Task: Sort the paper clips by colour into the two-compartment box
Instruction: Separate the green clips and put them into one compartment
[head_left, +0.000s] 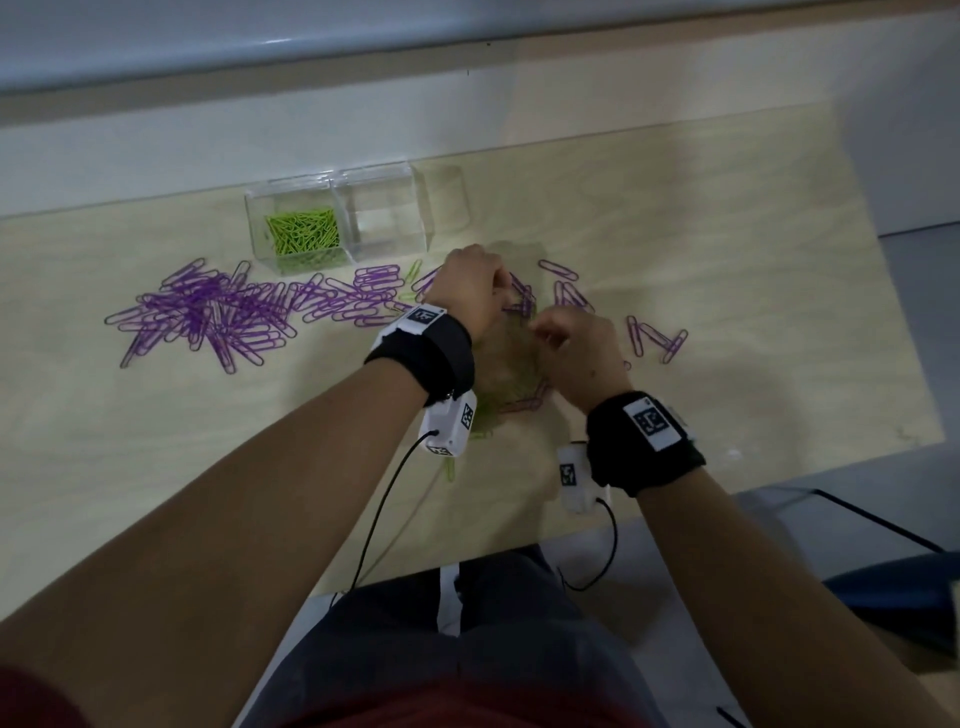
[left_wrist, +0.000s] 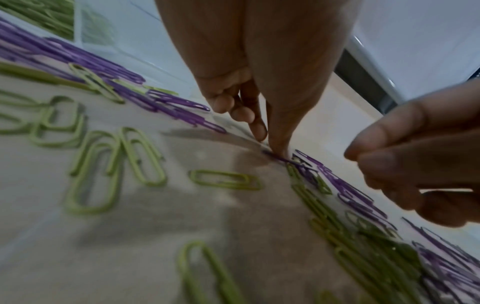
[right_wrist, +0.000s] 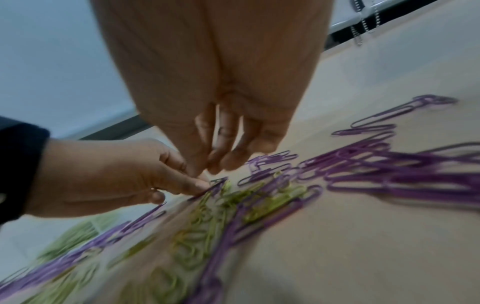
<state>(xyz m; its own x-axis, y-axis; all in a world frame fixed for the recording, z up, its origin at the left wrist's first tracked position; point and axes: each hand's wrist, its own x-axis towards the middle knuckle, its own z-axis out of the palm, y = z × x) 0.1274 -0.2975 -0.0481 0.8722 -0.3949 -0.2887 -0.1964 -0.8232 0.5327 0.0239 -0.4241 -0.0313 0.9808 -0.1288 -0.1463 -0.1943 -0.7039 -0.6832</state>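
A clear two-compartment box (head_left: 337, 218) stands at the back of the table, with green clips (head_left: 304, 231) in its left half and nothing in its right half (head_left: 387, 213). A big heap of purple clips (head_left: 218, 312) lies left of my hands. My left hand (head_left: 472, 291) pinches a purple clip (left_wrist: 275, 155) against the table with thumb and forefinger. My right hand (head_left: 571, 343) hovers just beside it, its fingertips (right_wrist: 215, 162) bunched together over mixed green and purple clips (right_wrist: 259, 197). I see no clip in the right hand. Loose green clips (left_wrist: 103, 170) lie under my left wrist.
More purple clips (head_left: 660, 338) are scattered right of my hands. The wooden table (head_left: 753, 260) ends at a wall ledge behind the box. Its near edge is by my lap. Cables (head_left: 384, 499) hang from both wrist cameras.
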